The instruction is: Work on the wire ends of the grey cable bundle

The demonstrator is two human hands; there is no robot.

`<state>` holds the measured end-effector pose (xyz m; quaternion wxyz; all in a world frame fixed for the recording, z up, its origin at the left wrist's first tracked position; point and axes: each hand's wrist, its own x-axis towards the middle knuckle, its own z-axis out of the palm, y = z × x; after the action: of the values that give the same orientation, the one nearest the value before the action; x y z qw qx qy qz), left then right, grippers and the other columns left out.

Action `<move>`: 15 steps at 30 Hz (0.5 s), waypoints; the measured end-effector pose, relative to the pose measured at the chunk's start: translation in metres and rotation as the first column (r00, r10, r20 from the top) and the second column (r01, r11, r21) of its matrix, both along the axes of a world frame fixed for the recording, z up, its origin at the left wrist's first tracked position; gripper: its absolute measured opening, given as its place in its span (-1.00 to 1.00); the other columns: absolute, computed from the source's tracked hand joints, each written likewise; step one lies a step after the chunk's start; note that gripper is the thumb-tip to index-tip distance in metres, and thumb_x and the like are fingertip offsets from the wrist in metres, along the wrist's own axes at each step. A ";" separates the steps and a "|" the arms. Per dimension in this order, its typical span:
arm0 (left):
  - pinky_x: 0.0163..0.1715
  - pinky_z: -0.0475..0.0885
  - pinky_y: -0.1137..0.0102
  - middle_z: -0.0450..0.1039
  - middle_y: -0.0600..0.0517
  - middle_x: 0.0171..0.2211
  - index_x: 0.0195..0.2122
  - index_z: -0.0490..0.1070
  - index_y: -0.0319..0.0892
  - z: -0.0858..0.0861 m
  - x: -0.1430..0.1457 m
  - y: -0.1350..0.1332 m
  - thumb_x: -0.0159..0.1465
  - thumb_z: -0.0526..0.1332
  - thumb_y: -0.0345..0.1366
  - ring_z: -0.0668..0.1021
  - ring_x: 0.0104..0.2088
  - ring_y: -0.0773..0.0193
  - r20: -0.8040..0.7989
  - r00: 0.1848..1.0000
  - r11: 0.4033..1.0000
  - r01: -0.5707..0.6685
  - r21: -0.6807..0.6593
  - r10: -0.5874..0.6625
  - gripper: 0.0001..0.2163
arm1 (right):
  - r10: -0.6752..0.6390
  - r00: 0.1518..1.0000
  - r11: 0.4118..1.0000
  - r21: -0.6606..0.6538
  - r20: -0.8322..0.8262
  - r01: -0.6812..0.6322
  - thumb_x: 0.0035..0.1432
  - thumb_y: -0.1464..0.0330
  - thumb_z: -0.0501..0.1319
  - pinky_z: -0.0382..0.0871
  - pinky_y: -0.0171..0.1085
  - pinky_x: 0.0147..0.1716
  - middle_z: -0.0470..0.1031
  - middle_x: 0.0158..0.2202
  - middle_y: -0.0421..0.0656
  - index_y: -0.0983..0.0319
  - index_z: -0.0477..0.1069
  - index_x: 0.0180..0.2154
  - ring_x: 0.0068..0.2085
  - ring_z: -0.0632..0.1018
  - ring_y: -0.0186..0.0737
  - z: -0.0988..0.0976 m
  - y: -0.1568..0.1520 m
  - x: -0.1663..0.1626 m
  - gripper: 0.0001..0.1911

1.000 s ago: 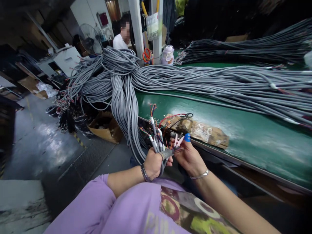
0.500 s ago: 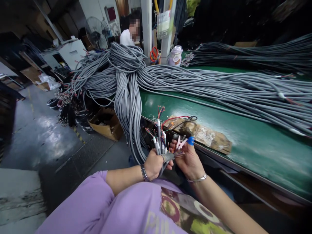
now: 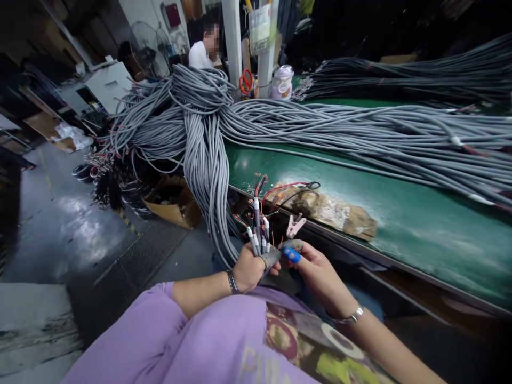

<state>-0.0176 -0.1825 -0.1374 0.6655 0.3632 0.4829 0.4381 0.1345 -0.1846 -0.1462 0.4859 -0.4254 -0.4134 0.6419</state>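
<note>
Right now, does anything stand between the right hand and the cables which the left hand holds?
Nothing visible does: the right hand has its fingertips close beside the left hand and the cables. The pink clip is beyond those fingertips, off that path.

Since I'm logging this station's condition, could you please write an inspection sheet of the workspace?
Surface: green bench.
Items in hand: gray cables with white-sleeved ends and splayed colored wires.
Clutter: taped cardboard piece on the bench; pink clip near it.
Hands: left hand closed around the cables; right hand beside it, fingertips together, anything between hidden.
Cables: gray bundle along the bench; darker bundle behind.
Surroundings: co-worker, fan, open cardboard box.
</note>
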 end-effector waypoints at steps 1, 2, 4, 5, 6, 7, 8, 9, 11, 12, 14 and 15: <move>-0.59 0.40 0.47 0.39 0.05 -0.65 -0.53 0.41 -0.28 0.000 0.000 0.000 -0.09 0.45 -0.04 0.44 -0.63 0.39 -0.007 1.000 1.000 0.017 0.004 -0.017 -0.61 | -0.025 1.000 1.000 0.014 0.019 0.025 -0.09 0.07 0.44 0.30 -0.30 -0.43 0.44 -0.53 -0.22 0.19 0.51 -0.41 -0.48 0.38 -0.31 0.003 0.000 -0.002 -0.65; -0.58 0.42 0.46 0.40 0.05 -0.63 -0.53 0.41 -0.28 0.000 0.000 0.000 -0.10 0.45 -0.05 0.45 -0.61 0.38 -0.013 0.999 0.999 0.045 0.005 -0.044 -0.61 | -0.025 0.999 0.999 0.020 0.027 0.025 -0.09 0.07 0.45 0.30 -0.30 -0.45 0.45 -0.54 -0.22 0.19 0.51 -0.43 -0.49 0.38 -0.31 0.006 0.000 -0.004 -0.66; -0.56 0.44 0.44 0.42 0.04 -0.62 -0.53 0.42 -0.28 0.002 -0.002 0.000 -0.13 0.47 -0.07 0.46 -0.60 0.36 -0.029 0.991 0.992 0.128 -0.004 -0.128 -0.61 | 0.039 0.999 0.999 0.012 0.021 -0.039 -0.10 0.07 0.44 0.31 -0.28 -0.48 0.46 -0.56 -0.22 0.20 0.50 -0.45 -0.53 0.40 -0.30 0.010 0.002 -0.006 -0.65; -0.55 0.44 0.43 0.42 0.04 -0.62 -0.53 0.42 -0.28 0.003 -0.002 0.000 -0.15 0.48 -0.08 0.47 -0.60 0.35 -0.037 0.985 0.985 0.171 -0.014 -0.171 -0.61 | 0.080 0.997 0.997 0.002 0.013 -0.080 -0.11 0.07 0.44 0.31 -0.27 -0.49 0.46 -0.58 -0.22 0.20 0.49 -0.46 -0.56 0.41 -0.30 0.012 0.003 -0.007 -0.65; -0.56 0.44 0.42 0.42 0.04 -0.62 -0.53 0.41 -0.28 0.003 -0.004 0.000 -0.16 0.49 -0.08 0.47 -0.61 0.35 -0.046 0.977 0.978 0.208 -0.026 -0.209 -0.61 | 0.116 0.993 0.993 -0.008 0.007 -0.116 -0.12 0.07 0.45 0.32 -0.27 -0.50 0.46 -0.59 -0.22 0.20 0.48 -0.48 -0.58 0.42 -0.30 0.012 0.004 -0.007 -0.65; -0.57 0.43 0.42 0.42 0.03 -0.63 -0.53 0.41 -0.28 0.004 -0.005 0.001 -0.16 0.49 -0.08 0.46 -0.62 0.35 -0.056 0.970 0.972 0.233 -0.035 -0.235 -0.61 | 0.137 0.991 0.990 -0.018 0.004 -0.137 -0.13 0.08 0.45 0.33 -0.26 -0.51 0.46 -0.60 -0.22 0.20 0.48 -0.48 -0.59 0.42 -0.29 0.013 0.005 -0.007 -0.64; -0.58 0.43 0.42 0.41 0.03 -0.64 -0.54 0.41 -0.28 0.004 -0.006 0.001 -0.15 0.48 -0.07 0.45 -0.63 0.35 -0.065 0.966 0.968 0.248 -0.038 -0.250 -0.61 | 0.144 0.990 0.989 -0.024 0.004 -0.144 -0.14 0.08 0.46 0.34 -0.26 -0.51 0.47 -0.61 -0.22 0.21 0.48 -0.48 -0.59 0.43 -0.29 0.013 0.006 -0.007 -0.64; -0.59 0.42 0.42 0.41 0.02 -0.64 -0.54 0.41 -0.29 0.005 -0.007 0.001 -0.14 0.47 -0.06 0.44 -0.64 0.36 -0.072 0.964 0.967 0.253 -0.032 -0.254 -0.60 | 0.137 0.991 0.990 -0.029 0.007 -0.137 -0.15 0.07 0.46 0.34 -0.26 -0.51 0.48 -0.60 -0.21 0.21 0.49 -0.48 -0.59 0.43 -0.29 0.013 0.006 -0.007 -0.64; -0.59 0.41 0.42 0.41 0.01 -0.65 -0.54 0.43 -0.29 0.004 -0.008 0.001 -0.11 0.46 -0.03 0.44 -0.65 0.36 -0.075 0.969 0.972 0.237 -0.006 -0.237 -0.60 | 0.096 0.995 0.995 -0.035 0.015 -0.095 -0.16 0.06 0.46 0.35 -0.26 -0.52 0.48 -0.60 -0.20 0.21 0.50 -0.48 -0.58 0.44 -0.28 0.013 0.007 -0.008 -0.62; -0.59 0.41 0.42 0.42 0.01 -0.65 -0.54 0.43 -0.30 0.004 -0.008 0.001 -0.09 0.45 -0.03 0.44 -0.65 0.36 -0.070 0.972 0.975 0.224 0.006 -0.223 -0.60 | 0.073 0.997 0.997 -0.039 0.019 -0.072 -0.17 0.05 0.46 0.34 -0.27 -0.53 0.48 -0.61 -0.20 0.21 0.49 -0.49 -0.58 0.43 -0.28 0.013 0.007 -0.009 -0.62; -0.57 0.41 0.42 0.42 0.00 -0.65 -0.55 0.42 -0.30 0.004 -0.007 0.001 -0.09 0.44 -0.01 0.44 -0.64 0.36 -0.044 0.980 0.981 0.192 0.012 -0.192 -0.59 | 0.026 0.999 0.999 -0.044 0.030 -0.025 -0.20 0.03 0.46 0.34 -0.27 -0.54 0.45 -0.64 -0.20 0.20 0.48 -0.52 -0.58 0.41 -0.28 0.014 0.006 -0.010 -0.60; -0.57 0.42 0.41 0.42 0.00 -0.65 -0.55 0.42 -0.29 0.005 -0.006 0.002 -0.10 0.45 -0.01 0.44 -0.64 0.35 -0.027 0.984 0.985 0.174 0.003 -0.174 -0.59 | -0.001 0.999 0.999 -0.040 0.040 0.003 -0.22 0.02 0.47 0.33 -0.27 -0.54 0.44 -0.64 -0.21 0.20 0.47 -0.54 -0.59 0.40 -0.29 0.014 0.006 -0.010 -0.59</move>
<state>-0.0238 -0.1808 -0.1328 0.6938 0.4117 0.4568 0.3748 0.1243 -0.1790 -0.1321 0.4696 -0.4483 -0.4098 0.6407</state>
